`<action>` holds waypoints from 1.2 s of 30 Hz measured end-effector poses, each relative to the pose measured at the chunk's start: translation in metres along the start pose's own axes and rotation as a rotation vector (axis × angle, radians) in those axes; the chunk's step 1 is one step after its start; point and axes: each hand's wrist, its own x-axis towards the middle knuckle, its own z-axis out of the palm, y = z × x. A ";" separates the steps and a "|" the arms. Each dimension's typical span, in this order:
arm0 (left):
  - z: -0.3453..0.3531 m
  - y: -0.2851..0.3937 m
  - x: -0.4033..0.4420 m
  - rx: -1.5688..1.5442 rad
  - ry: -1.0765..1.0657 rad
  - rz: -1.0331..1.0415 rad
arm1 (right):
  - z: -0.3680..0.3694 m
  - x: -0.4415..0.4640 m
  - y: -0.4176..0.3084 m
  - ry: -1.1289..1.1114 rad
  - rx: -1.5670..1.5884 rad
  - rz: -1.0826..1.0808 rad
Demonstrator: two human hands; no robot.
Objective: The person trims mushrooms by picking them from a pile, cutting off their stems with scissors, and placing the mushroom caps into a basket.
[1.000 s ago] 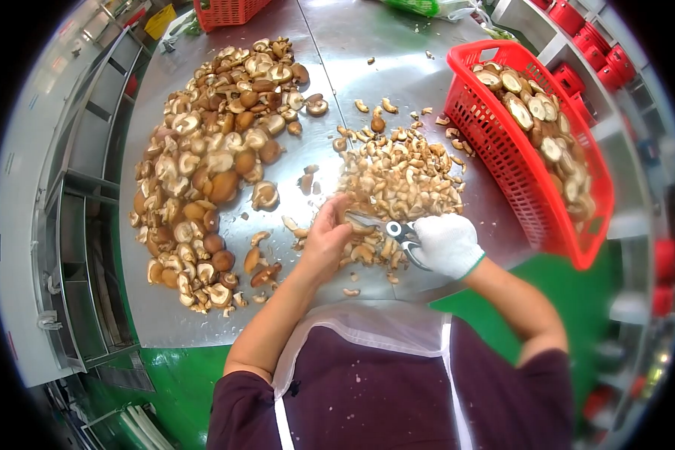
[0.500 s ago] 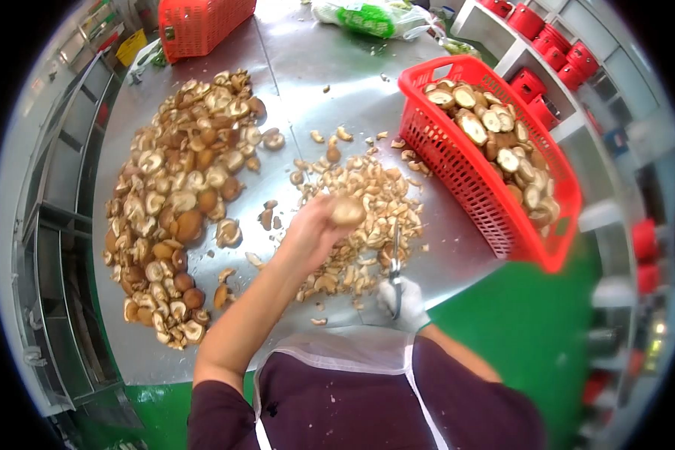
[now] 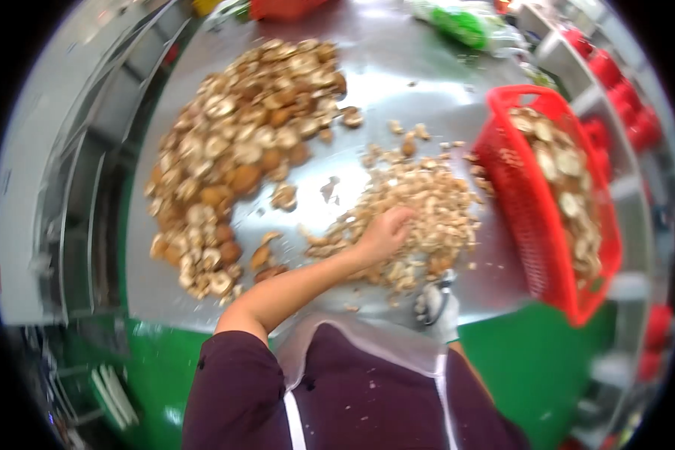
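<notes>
My bare left hand (image 3: 387, 232) is over the pile of cut mushroom stems (image 3: 435, 202), its fingers curled together and blurred. What they hold, if anything, is hidden. My right hand (image 3: 444, 313), in a white glove, is at the near edge of the stem pile, closed on a pair of scissors (image 3: 427, 301). The scissors are smeared by motion, so their blades are hard to make out. To the left lies a large heap of brown mushrooms (image 3: 247, 154), many with pale undersides up.
A red plastic basket (image 3: 514, 217) holding pale mushrooms (image 3: 566, 169) stands at the right edge of the steel table (image 3: 337, 277). At the back are a green and white plastic bag (image 3: 461, 28) and another red basket (image 3: 285, 7). Shelves with red containers (image 3: 606, 69) line the right.
My view has shifted, so the table sits differently in it. The mushroom seen in my left hand no longer shows, and that hand is lower over the stems. The scissors now point less upright.
</notes>
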 end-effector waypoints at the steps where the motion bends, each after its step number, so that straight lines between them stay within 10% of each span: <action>1: -0.017 -0.010 -0.019 -0.051 0.027 -0.007 | 0.003 0.002 0.002 0.011 -0.053 -0.021; 7: -0.143 -0.053 -0.077 0.763 0.624 -0.090 | 0.009 0.009 0.007 -0.185 -0.373 -0.194; 13: -0.170 -0.072 -0.049 0.930 0.553 -0.119 | 0.029 0.005 0.002 -0.283 -1.221 -0.650; 16: -0.182 -0.068 -0.033 0.968 0.351 -0.220 | 0.029 0.008 0.006 -0.290 -1.533 -0.435; 29: -0.207 -0.054 -0.065 0.680 0.731 -0.185 | 0.032 0.002 0.011 -0.208 -1.440 -0.539; 33: -0.214 -0.049 -0.074 1.368 0.509 0.044 | 0.028 0.005 0.011 -0.241 -1.409 -0.505; 36: -0.205 -0.031 -0.059 1.177 0.168 0.062 | 0.026 0.010 0.015 -0.255 -1.417 -0.484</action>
